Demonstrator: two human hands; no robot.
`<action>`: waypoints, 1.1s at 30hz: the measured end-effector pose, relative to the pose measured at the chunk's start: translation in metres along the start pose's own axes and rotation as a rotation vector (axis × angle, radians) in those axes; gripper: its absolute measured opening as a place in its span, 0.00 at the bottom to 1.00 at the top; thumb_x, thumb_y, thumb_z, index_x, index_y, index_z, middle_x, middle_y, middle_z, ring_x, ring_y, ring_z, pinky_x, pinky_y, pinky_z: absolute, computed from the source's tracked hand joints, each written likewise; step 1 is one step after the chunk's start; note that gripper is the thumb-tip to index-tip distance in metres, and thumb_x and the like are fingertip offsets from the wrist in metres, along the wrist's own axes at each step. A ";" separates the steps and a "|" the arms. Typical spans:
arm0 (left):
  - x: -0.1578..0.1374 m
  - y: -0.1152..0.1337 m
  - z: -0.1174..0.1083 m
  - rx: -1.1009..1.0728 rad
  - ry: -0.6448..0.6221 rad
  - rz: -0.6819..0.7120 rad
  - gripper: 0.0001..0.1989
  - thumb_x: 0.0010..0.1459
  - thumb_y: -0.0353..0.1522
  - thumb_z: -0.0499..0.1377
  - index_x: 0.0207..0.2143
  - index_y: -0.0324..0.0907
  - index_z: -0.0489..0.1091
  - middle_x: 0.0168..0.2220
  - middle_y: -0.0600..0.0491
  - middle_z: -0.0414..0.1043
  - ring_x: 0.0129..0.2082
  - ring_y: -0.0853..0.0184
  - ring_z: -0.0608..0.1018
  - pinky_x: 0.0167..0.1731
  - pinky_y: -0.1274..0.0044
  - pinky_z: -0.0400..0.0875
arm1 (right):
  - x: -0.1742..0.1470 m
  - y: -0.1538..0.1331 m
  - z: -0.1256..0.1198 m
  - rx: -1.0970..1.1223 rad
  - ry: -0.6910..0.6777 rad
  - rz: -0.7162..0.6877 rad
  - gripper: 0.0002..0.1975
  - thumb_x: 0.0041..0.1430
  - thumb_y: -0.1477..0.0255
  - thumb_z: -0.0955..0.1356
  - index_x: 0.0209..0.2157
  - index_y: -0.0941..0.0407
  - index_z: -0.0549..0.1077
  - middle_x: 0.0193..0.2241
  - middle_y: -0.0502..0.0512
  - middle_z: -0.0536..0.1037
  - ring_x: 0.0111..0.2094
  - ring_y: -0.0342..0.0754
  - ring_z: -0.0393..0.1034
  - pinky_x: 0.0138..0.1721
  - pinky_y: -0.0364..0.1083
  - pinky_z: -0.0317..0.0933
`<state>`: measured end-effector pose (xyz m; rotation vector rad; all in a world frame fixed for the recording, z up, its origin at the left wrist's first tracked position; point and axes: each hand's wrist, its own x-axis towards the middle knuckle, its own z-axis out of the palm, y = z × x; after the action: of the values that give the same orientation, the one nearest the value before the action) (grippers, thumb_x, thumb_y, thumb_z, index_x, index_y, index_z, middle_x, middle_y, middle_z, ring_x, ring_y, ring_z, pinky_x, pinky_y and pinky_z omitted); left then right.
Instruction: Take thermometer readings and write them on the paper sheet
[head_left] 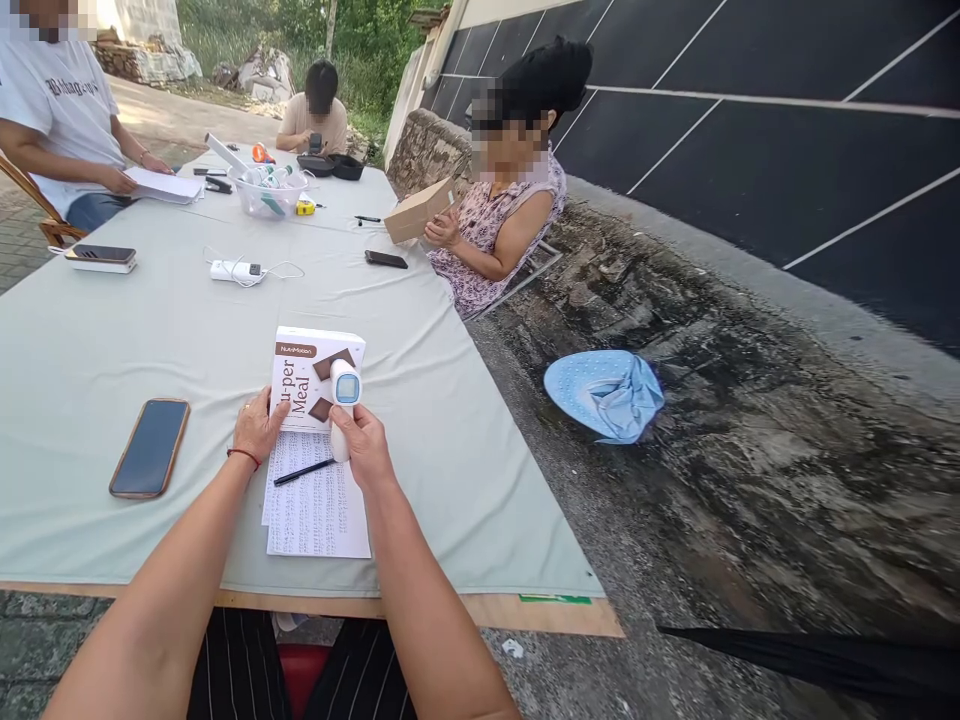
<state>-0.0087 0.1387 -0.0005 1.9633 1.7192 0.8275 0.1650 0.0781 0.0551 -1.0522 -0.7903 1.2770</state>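
My left hand (257, 428) grips the lower left edge of a white and brown box (300, 345) printed "NutriMotion". In my right hand (365, 447) is a white infrared thermometer (346, 385), held by its handle, its small screen facing me. The thermometer's head overlaps the right side of the box. Below the box lie sheets of paper (319, 520) covered in rows of small writing. A black pen (304, 472) rests across the sheets, close to my right hand. Left of my left hand, a phone (150, 447) in an orange-brown case lies on the table.
A pale cloth covers the table (225, 375). Further back are a white power strip (237, 271), another phone (386, 259) and a plastic basket (271, 198) of items. Several people sit around; one holds a cardboard box (420, 210). A blue hat (604, 395) lies on the ground.
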 end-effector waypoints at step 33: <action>0.009 -0.005 -0.008 -0.009 0.000 0.052 0.26 0.59 0.50 0.54 0.52 0.44 0.71 0.45 0.45 0.78 0.47 0.50 0.76 0.47 0.62 0.70 | -0.119 -0.007 -0.057 0.052 0.195 0.061 0.19 0.46 0.57 0.76 0.33 0.57 0.78 0.30 0.53 0.77 0.30 0.45 0.66 0.32 0.44 0.63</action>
<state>-0.0173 0.1475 0.0041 2.0096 1.6677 0.8523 0.2019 -0.0489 0.0517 -1.1466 -0.5774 1.2186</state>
